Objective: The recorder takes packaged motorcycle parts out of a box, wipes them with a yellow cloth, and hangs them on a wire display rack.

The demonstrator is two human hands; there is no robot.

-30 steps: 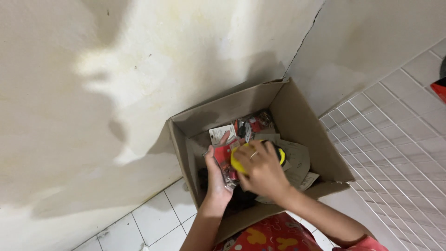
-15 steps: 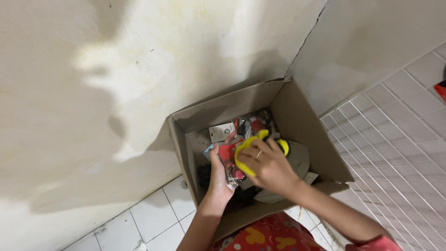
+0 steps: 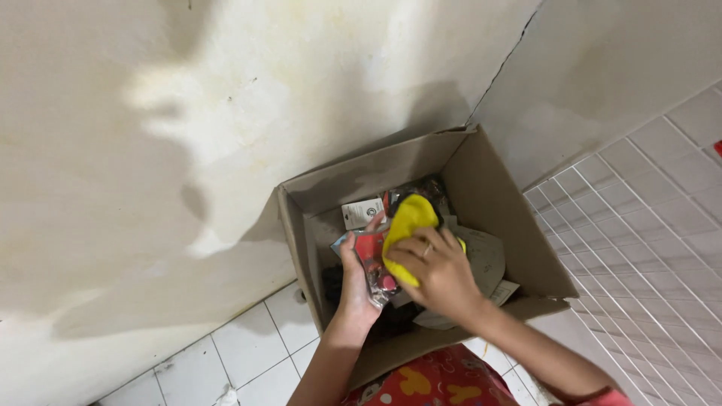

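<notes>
Yellow item (image 3: 407,225) now lifted higher vs a sec ago, inside cardboard box (image 3: 492,184); right hand (image 3: 440,274) fingers closed on it. Left hand (image 3: 353,282) grips red packet (image 3: 370,252) — sorting ongoing.

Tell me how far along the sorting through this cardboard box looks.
Done: the cardboard box stands open against the wall. In hand: the right hand grips a yellow item, and the left hand holds a red packet, both inside the box. Left: papers and other packets remain inside.
</notes>
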